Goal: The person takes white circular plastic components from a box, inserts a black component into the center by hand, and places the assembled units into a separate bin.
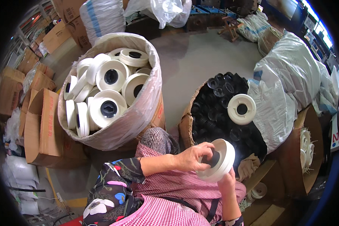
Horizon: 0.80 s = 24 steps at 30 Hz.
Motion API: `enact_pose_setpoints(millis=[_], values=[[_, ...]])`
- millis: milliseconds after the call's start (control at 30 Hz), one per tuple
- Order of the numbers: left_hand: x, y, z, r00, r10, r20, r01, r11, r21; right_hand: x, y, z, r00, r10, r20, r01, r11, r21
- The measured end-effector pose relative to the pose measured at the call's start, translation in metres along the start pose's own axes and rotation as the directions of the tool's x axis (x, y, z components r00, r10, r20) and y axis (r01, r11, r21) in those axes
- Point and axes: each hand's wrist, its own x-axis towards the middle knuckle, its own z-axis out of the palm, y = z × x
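Note:
My right hand holds a white plastic spool from below, tilted on its side over my lap. My left hand presses a black round core piece against the spool's centre hole. Just beyond the hands stands a cardboard box filled with several black round cores. One white spool disc lies flat on top of those black cores.
A large plastic-lined drum heaped with white spools stands at my left. Tied plastic bags lie to the right, with another box of white parts. Cardboard boxes line the far left.

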Motion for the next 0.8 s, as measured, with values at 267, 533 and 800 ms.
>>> enact_pose_setpoints(millis=[267,533,800], values=[[-0.019,0.003,0.008,0.978,-0.179,0.104,0.204,0.754,-0.624,-0.012,-0.035,0.045,0.735,-0.391,0.554,0.672,0.315,-0.670],[-0.026,0.008,-0.002,0.942,-0.232,0.244,0.333,0.750,-0.571,-0.015,-0.060,0.068,0.654,-0.291,0.699,0.751,0.137,-0.646],[-0.021,0.008,-0.031,0.990,-0.105,0.097,0.123,0.970,-0.212,0.013,-0.032,0.031,0.965,0.262,0.013,-0.227,0.858,-0.460]])
